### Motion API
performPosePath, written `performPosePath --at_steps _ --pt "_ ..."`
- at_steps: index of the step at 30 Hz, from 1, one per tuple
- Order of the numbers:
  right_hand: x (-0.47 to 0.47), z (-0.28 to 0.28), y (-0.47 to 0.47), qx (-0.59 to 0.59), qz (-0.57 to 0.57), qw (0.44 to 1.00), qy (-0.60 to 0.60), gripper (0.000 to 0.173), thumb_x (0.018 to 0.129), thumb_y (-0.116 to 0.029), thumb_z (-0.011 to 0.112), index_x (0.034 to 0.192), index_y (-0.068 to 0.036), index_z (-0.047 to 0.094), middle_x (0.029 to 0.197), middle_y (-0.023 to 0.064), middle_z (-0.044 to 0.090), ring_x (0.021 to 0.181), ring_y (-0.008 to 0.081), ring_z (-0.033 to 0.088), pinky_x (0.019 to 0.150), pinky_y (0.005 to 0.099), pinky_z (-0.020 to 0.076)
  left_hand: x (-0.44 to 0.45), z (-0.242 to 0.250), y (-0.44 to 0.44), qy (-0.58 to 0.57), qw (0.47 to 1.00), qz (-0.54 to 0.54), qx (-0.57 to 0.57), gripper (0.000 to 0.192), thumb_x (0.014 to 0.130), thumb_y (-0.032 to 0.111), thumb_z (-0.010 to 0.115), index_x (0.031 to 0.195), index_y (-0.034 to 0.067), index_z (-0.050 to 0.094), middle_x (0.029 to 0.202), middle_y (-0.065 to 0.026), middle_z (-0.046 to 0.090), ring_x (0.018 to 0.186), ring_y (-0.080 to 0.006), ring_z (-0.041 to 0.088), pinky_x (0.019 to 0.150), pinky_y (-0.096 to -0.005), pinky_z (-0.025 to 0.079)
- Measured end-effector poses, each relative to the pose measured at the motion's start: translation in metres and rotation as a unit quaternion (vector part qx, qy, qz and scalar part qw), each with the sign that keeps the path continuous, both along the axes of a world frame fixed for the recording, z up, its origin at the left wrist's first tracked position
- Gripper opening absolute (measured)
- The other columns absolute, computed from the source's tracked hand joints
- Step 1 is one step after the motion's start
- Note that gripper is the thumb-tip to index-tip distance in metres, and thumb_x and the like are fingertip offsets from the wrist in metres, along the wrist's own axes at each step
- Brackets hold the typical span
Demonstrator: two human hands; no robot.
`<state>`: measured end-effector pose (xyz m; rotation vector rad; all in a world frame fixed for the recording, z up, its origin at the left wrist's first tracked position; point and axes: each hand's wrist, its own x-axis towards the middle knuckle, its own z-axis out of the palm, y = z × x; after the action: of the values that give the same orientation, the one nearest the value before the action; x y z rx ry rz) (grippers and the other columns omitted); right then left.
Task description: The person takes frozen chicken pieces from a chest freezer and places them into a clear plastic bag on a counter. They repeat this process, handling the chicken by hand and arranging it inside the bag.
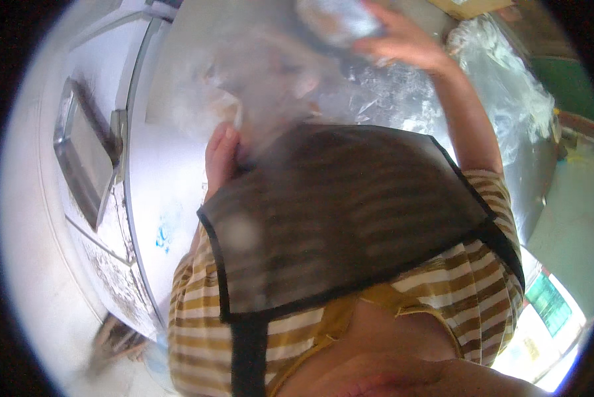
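My right hand (pixel 406 42) is raised at the upper right, its fingers around a blurred, pale, shiny item (pixel 339 22), perhaps a plastic-wrapped packet. At the left of the work area, my left hand (pixel 222 149) is half hidden by the dark apron (pixel 346 213); its fingers close on the edge of clear plastic film or a bag (pixel 235 111). Hazy plastic and smeared glare cover the middle, so what lies under it cannot be made out.
Crumpled clear plastic sheeting (pixel 505 79) lies at the right, below a cardboard box (pixel 470 7). A metal tray or handle-like fixture (pixel 86 159) is on the white cabinet (pixel 106 64) at the left. A green surface (pixel 565 198) shows at far right.
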<state>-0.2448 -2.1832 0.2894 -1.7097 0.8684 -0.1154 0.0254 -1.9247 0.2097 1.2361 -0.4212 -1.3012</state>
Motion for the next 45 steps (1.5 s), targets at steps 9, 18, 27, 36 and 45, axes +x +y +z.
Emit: performPosePath --at_steps 9,18,27,36,45 --pt "0.061 -0.050 0.011 -0.255 -0.041 0.961 -0.104 0.047 0.083 -0.036 0.066 0.125 -0.015 0.064 0.123 0.0154 0.065 0.110 0.0293 0.063 0.093 0.0379 0.0512 0.032 -0.034 0.021 -0.146 0.985 -0.041 -0.081 0.026 0.100 0.029 0.052 0.090 0.006 0.051 0.081 -0.0046 0.049 0.071 -0.0149 0.048 0.065 -0.0300 0.039" --pt "-0.261 -0.297 -0.175 -0.251 -0.217 0.839 0.430 0.053 0.087 -0.045 0.056 0.122 -0.007 0.065 0.119 0.0170 0.067 0.111 0.0311 0.065 0.091 0.0405 0.0543 0.018 -0.049 0.001 -0.224 0.968 -0.081 -0.077 0.029 0.101 0.031 0.050 0.099 0.002 0.055 0.091 -0.0043 0.053 0.079 -0.0134 0.051 0.066 -0.0266 0.039" --pt "-0.256 -0.200 -0.187 -0.063 -0.575 0.748 0.327 0.100 0.068 -0.058 0.074 0.138 0.002 0.037 0.130 0.0145 0.061 0.118 0.0264 0.061 0.097 0.0385 0.0501 0.062 -0.100 0.025 -0.222 0.967 0.120 -0.023 0.030 0.101 0.031 0.050 0.101 0.001 0.055 0.092 -0.0044 0.054 0.081 -0.0149 0.055 0.073 -0.0276 0.047" --pt "-0.211 -0.218 -0.203 0.019 -0.604 0.758 0.245 0.088 0.071 -0.047 0.080 0.132 0.008 0.049 0.122 0.0195 0.062 0.098 0.0330 0.068 0.077 0.0462 0.0586 0.034 -0.055 0.012 -0.137 0.990 0.031 0.017 0.025 0.094 0.030 0.057 0.086 0.007 0.051 0.079 -0.0038 0.048 0.075 -0.0186 0.050 0.068 -0.0330 0.041" --pt "-0.122 -0.111 -0.055 0.063 -0.342 0.921 -0.175 0.073 0.086 -0.027 0.069 0.149 -0.006 0.038 0.132 0.0121 0.057 0.111 0.0220 0.059 0.088 0.0351 0.0510 -0.004 -0.006 -0.013 0.006 0.999 0.032 0.014 0.029 0.098 0.038 0.056 0.088 0.011 0.052 0.076 0.0005 0.052 0.071 -0.0117 0.050 0.064 -0.0272 0.041"
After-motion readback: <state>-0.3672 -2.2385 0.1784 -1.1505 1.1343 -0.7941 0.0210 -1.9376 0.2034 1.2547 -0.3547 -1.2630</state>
